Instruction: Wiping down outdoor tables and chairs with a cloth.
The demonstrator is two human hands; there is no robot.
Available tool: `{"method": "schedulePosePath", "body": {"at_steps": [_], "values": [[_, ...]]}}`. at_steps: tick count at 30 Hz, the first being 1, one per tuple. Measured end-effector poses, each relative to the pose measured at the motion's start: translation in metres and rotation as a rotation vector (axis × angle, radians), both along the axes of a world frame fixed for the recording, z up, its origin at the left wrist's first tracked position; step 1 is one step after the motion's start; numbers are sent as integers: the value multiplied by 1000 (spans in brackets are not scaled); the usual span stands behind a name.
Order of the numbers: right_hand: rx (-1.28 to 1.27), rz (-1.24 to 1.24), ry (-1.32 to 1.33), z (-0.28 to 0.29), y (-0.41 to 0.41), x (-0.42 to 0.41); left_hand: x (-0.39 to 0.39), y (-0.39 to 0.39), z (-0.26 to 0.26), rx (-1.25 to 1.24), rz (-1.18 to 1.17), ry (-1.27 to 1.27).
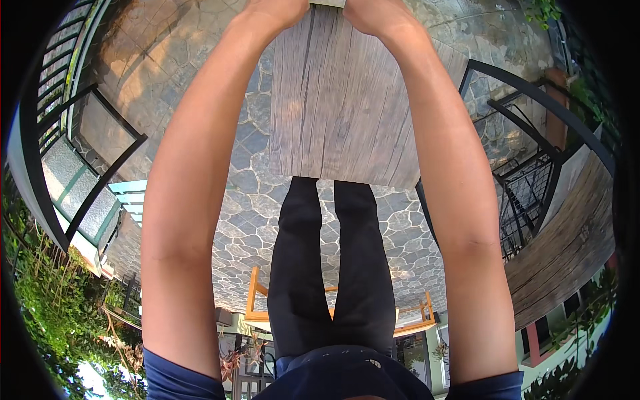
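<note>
My left hand (280, 11) and my right hand (375, 16) reach to the far end of a wood-grain tabletop (345, 105), where the picture's top edge cuts both off. Between them shows a narrow strip of a pale, flat thing (327, 2), touching or very near both hands. What it is, and whether the fingers close on it, cannot be seen. Both forearms stretch out over or beside the tabletop. Its near edge lies in front of my legs in black trousers (330, 260).
Stone paving (245, 220) surrounds the table. Black metal frames stand at left (107, 165) and right (540, 110), the right one near another wood-grain surface (565, 240). An orange-brown wooden frame (257, 300) stands low behind my legs. Green plants grow at the left (60, 310).
</note>
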State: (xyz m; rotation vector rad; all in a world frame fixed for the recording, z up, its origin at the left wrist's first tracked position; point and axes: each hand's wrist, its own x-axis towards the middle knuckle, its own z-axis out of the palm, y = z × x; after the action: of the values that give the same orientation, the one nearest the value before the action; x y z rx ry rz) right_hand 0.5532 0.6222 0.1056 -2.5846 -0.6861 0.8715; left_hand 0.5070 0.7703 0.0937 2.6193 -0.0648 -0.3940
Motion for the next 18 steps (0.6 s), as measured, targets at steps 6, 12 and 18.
{"method": "schedulePosePath", "body": {"at_steps": [6, 12, 18], "values": [[294, -77, -573, -94, -11, -86, -91, -20, -110, -467, 204, -595], [161, -62, -611, -79, -27, -137, -142, -62, -63, -93, 392, -150], [38, -64, -372, -72, -41, -205, -207, -75, -53, -82, 393, -23]]}}
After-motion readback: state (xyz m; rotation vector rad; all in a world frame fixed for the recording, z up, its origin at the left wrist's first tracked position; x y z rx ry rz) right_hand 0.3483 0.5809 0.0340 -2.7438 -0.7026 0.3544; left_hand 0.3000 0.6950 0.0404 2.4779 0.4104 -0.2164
